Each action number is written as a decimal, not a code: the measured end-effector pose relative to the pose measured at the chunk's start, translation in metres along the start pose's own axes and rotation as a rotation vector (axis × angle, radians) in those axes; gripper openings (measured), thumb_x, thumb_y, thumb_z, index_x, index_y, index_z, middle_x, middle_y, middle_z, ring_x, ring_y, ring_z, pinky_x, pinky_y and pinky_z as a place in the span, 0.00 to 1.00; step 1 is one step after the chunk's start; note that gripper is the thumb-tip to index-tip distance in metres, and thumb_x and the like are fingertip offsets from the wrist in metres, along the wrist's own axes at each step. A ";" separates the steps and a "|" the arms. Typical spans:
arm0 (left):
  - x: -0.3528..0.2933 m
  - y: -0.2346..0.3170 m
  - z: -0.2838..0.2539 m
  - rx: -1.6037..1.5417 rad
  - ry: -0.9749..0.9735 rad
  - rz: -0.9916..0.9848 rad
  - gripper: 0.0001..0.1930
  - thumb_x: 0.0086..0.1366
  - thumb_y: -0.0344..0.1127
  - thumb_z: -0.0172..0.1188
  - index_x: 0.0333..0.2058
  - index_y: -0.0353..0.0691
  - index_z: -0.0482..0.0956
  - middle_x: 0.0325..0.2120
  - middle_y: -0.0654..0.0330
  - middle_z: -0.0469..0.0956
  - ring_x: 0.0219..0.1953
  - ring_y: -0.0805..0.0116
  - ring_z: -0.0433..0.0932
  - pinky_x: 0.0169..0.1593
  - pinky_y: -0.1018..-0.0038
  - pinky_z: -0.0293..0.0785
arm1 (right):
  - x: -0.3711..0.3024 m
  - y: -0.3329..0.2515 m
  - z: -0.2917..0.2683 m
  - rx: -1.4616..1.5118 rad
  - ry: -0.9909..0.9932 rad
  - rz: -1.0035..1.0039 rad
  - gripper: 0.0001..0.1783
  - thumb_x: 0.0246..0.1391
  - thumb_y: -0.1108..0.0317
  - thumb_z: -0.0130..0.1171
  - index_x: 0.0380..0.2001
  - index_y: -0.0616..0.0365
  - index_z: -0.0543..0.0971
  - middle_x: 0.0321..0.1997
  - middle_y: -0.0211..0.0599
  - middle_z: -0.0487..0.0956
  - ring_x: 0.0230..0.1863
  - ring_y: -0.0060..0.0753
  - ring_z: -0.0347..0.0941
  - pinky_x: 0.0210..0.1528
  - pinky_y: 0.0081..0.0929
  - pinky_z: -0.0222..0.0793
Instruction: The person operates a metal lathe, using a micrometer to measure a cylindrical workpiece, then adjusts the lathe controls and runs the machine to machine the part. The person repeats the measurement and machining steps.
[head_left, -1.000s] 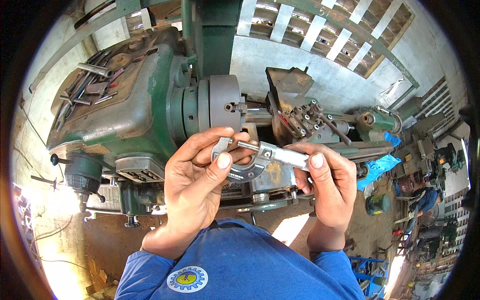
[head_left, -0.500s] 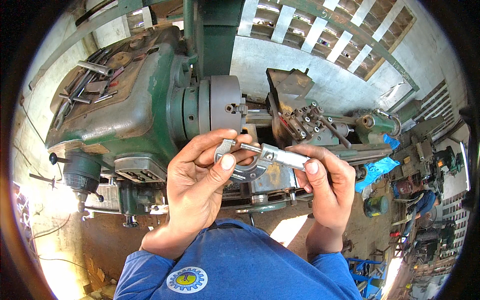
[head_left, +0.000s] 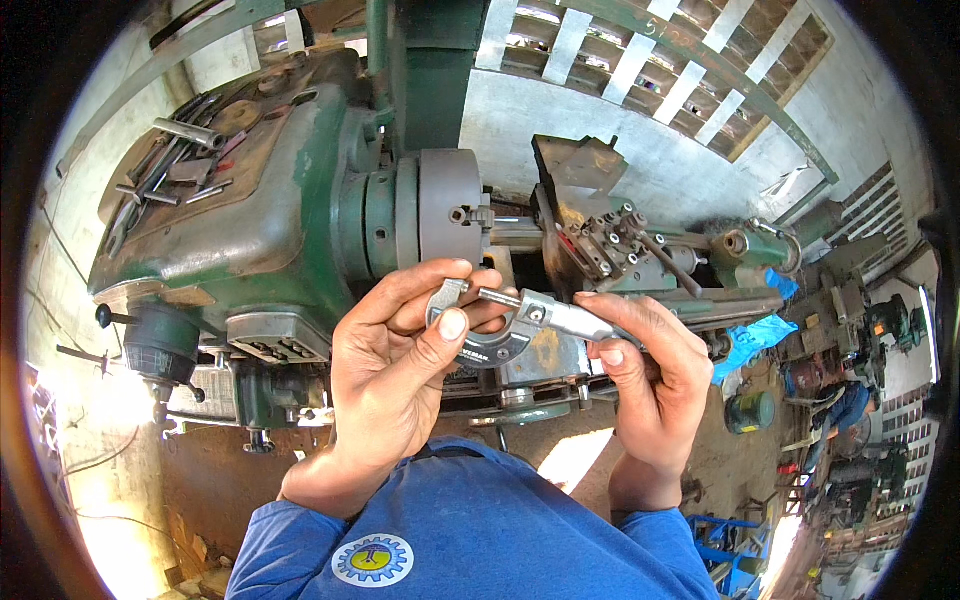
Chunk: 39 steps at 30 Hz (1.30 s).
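Note:
My left hand (head_left: pixel 390 365) pinches the frame of an outside micrometer (head_left: pixel 537 310) between thumb and fingers. The C-shaped frame is dark with pale printing, and the spindle and thimble are silvery metal. Between anvil and spindle tip there is a small gap with no workpiece in it. At the thimble end, my right hand (head_left: pixel 655 375) is closed, its thumb below and forefinger above the thimble. The micrometer lies almost level in front of my chest, its thimble end slightly lower. My fingers hide part of the frame and the thimble's far end.
Behind my hands stands a green lathe with a grey chuck (head_left: pixel 450 205), a tool post (head_left: pixel 615 245) and a tailstock (head_left: pixel 750 245). Loose tools (head_left: pixel 170 165) lie on its headstock. Blue plastic (head_left: pixel 752 345) hangs at the right, near a green drum (head_left: pixel 750 412). Another person (head_left: pixel 845 410) is farther back.
My right thumb has slid down and slightly left over the thimble, leaving more of it bare. My left hand and the micrometer frame have barely moved.

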<state>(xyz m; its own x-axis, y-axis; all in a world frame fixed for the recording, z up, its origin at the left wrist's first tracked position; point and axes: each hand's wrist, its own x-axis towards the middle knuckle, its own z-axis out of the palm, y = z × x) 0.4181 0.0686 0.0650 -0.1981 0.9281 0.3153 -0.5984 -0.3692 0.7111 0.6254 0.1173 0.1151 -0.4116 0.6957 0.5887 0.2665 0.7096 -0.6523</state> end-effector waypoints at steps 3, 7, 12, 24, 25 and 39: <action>0.000 0.000 0.000 0.005 0.001 0.003 0.19 0.72 0.25 0.56 0.59 0.29 0.70 0.54 0.41 0.78 0.57 0.49 0.80 0.59 0.62 0.80 | 0.000 -0.001 0.001 -0.005 0.007 -0.006 0.13 0.59 0.74 0.63 0.47 0.66 0.84 0.39 0.47 0.85 0.36 0.38 0.81 0.41 0.28 0.74; 0.000 0.000 0.000 0.002 0.010 0.003 0.19 0.72 0.24 0.56 0.59 0.28 0.70 0.54 0.41 0.78 0.56 0.49 0.80 0.59 0.62 0.80 | 0.000 -0.001 0.002 -0.014 0.017 -0.004 0.14 0.58 0.75 0.64 0.47 0.66 0.84 0.40 0.47 0.85 0.37 0.37 0.81 0.41 0.28 0.74; 0.000 0.000 0.003 -0.063 0.044 -0.011 0.19 0.70 0.25 0.60 0.58 0.27 0.72 0.52 0.42 0.80 0.54 0.54 0.82 0.60 0.62 0.78 | -0.002 0.001 0.005 -0.018 0.035 -0.012 0.14 0.57 0.75 0.64 0.47 0.66 0.84 0.41 0.46 0.86 0.37 0.37 0.81 0.42 0.28 0.74; 0.001 -0.001 0.001 0.007 -0.007 -0.006 0.19 0.72 0.23 0.54 0.60 0.28 0.70 0.55 0.40 0.78 0.57 0.49 0.80 0.60 0.62 0.80 | -0.004 0.002 0.006 -0.015 0.051 -0.006 0.14 0.57 0.75 0.65 0.47 0.66 0.84 0.40 0.45 0.86 0.36 0.36 0.80 0.41 0.27 0.74; 0.001 -0.002 0.000 0.008 -0.004 -0.005 0.19 0.72 0.23 0.54 0.60 0.28 0.70 0.55 0.41 0.78 0.57 0.49 0.80 0.60 0.62 0.80 | -0.005 0.002 0.006 -0.014 0.053 -0.008 0.14 0.57 0.75 0.65 0.47 0.66 0.84 0.40 0.45 0.86 0.36 0.36 0.80 0.40 0.27 0.74; 0.000 -0.001 -0.001 0.036 0.007 0.005 0.19 0.72 0.22 0.53 0.60 0.28 0.70 0.55 0.40 0.78 0.57 0.50 0.80 0.60 0.63 0.80 | -0.004 0.006 0.010 -0.006 0.058 0.014 0.13 0.57 0.76 0.64 0.46 0.65 0.85 0.38 0.45 0.85 0.34 0.35 0.79 0.39 0.27 0.73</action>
<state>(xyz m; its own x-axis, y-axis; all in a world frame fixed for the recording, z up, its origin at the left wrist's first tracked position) 0.4181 0.0693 0.0637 -0.2067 0.9264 0.3148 -0.5687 -0.3756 0.7318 0.6197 0.1180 0.1040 -0.3561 0.7110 0.6063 0.2775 0.7001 -0.6579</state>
